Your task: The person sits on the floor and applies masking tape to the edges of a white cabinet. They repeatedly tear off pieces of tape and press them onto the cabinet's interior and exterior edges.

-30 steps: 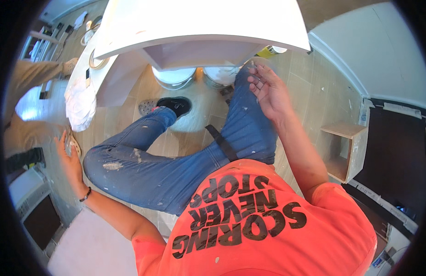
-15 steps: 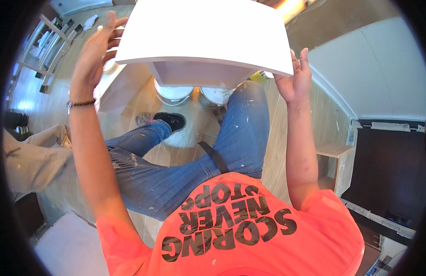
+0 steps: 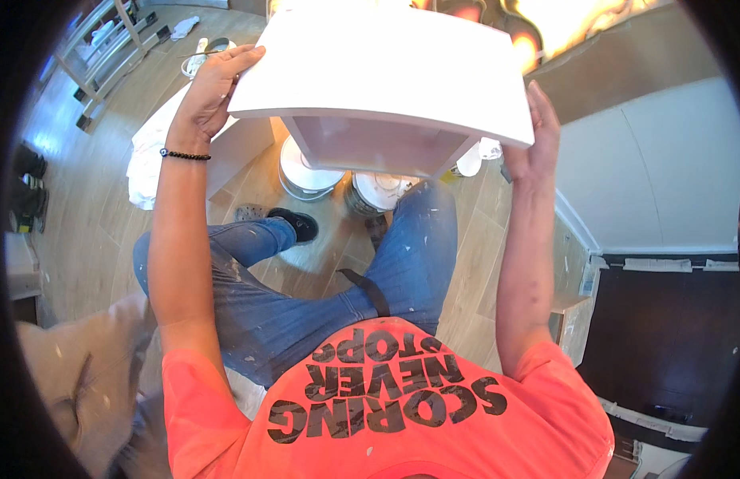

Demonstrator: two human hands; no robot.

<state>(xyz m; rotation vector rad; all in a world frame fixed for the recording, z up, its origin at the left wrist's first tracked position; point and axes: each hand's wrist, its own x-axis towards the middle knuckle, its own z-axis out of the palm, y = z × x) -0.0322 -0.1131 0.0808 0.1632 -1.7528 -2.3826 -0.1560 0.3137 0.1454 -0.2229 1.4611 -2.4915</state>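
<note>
In the head view, the person holds up a white box [image 3: 386,72] with both hands. The box is a smooth, flat-sided shelf piece, shaped like a wide block. Its long side runs from the left hand across to the right hand. Its open face points down and toward the person, so the pale pink inside shows. The top is plain, glossy white.

The left hand [image 3: 214,88] grips the left end of the box. Its fingers are curled over the top edge and the palm presses the side. A black bead bracelet [image 3: 184,155] sits on the wrist just below that hand.

The right hand [image 3: 536,132] lies flat against the right end of the box, fingers stretched up along the edge.

Below the box, between the two arms, two round paint buckets [image 3: 310,172] stand on the wooden floor [image 3: 91,207]. A black shoe [image 3: 294,223] rests just below the buckets. A white cloth [image 3: 150,156] lies on the floor to the left of the left arm. The person wears blue jeans [image 3: 322,279] with paint spots and an orange shirt [image 3: 386,415].
</note>
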